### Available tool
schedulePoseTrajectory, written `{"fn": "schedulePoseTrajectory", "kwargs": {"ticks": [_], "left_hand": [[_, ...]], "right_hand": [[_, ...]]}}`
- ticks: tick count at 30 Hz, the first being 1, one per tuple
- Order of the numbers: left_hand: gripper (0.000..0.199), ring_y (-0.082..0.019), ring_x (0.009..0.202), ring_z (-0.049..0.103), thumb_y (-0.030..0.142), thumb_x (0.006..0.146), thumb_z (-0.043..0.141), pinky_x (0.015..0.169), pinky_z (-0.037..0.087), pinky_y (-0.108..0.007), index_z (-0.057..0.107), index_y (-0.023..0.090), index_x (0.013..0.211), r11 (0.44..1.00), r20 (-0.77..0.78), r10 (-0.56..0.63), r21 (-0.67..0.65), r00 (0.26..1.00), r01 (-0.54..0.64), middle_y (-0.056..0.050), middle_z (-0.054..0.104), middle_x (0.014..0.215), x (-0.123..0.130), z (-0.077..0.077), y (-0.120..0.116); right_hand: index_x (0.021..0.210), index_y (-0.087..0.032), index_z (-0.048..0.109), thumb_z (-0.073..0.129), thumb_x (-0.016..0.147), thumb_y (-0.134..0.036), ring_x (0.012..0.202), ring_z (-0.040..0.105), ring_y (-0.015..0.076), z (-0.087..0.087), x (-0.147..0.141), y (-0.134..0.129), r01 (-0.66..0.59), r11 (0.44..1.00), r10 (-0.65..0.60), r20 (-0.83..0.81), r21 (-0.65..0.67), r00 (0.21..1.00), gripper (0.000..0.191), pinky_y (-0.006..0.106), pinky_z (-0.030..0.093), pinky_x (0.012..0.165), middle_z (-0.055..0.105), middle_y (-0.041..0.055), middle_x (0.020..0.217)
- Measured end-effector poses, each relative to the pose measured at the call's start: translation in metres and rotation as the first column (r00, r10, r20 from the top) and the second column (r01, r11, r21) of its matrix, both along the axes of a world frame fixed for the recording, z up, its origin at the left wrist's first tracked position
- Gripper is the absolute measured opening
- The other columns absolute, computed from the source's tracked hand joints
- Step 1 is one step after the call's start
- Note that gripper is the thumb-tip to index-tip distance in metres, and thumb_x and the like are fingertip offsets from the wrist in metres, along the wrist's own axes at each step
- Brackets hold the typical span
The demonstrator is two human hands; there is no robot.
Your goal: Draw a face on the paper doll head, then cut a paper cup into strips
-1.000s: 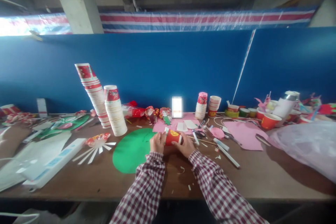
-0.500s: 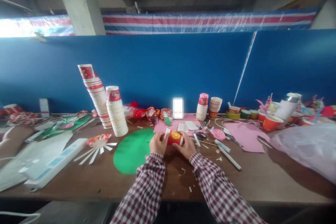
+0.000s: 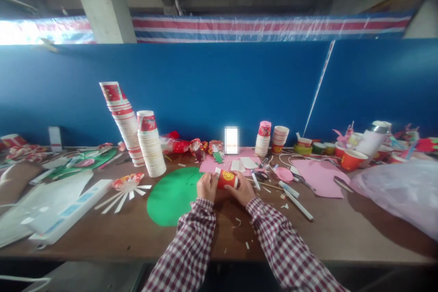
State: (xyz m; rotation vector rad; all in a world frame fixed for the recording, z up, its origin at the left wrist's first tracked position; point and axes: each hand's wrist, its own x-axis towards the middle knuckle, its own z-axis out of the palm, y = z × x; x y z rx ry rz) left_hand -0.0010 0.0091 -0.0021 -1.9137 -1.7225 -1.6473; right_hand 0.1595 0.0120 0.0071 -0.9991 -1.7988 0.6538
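Paper cup [image 3: 226,179] tipped sideways, left hand [image 3: 206,187] and right hand [image 3: 245,190] both curled snugly round its ends. Guessing that keeps it steady.

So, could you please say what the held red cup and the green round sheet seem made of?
The held red cup looks like smooth paper, its side bearing a yellow print; coating unclear. The green round sheet seems paper or thin card, fairly matte, lying flat, no thickness showing.
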Motion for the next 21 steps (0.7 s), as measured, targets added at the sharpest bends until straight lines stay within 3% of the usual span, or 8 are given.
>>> {"fn": "schedulePoseTrajectory", "kwargs": {"ticks": [7,15,21], "left_hand": [[0.035,-0.012,0.051,0.048,0.032,0.088,0.036,0.055,0.034,-0.024,0.051,0.019,0.060,0.999,0.036,0.019,-0.038,0.999,-0.018,-0.001,0.054,0.053,-0.002,-0.003,0.001],[0.041,-0.012,0.042,0.050,0.037,0.089,0.030,0.048,0.036,-0.023,0.055,0.018,0.063,0.988,0.220,0.148,-0.086,0.964,-0.132,0.000,0.054,0.046,-0.010,-0.005,0.006],[0.034,-0.012,0.051,0.053,0.037,0.086,0.038,0.052,0.038,-0.022,0.060,0.019,0.070,0.995,0.198,0.075,-0.073,0.977,-0.062,-0.001,0.059,0.057,-0.005,0.001,0.001]], "right_hand": [[0.110,-0.018,0.052,0.066,0.070,-0.028,0.094,0.058,0.0232,-0.001,-0.001,0.000,0.009,1.000,-0.009,-0.004,0.022,1.000,0.044,0.036,0.049,0.081,0.059,0.0087,0.107],[0.112,-0.018,0.051,0.068,0.070,-0.036,0.100,0.056,0.0251,-0.005,0.002,0.002,0.013,0.995,-0.017,0.044,0.097,0.999,0.049,0.038,0.044,0.088,0.059,0.0093,0.109],[0.111,-0.017,0.050,0.067,0.070,-0.035,0.100,0.056,0.0244,-0.006,0.002,0.003,0.015,0.995,-0.018,0.030,0.094,0.999,0.048,0.037,0.044,0.087,0.059,0.0096,0.108]]}}
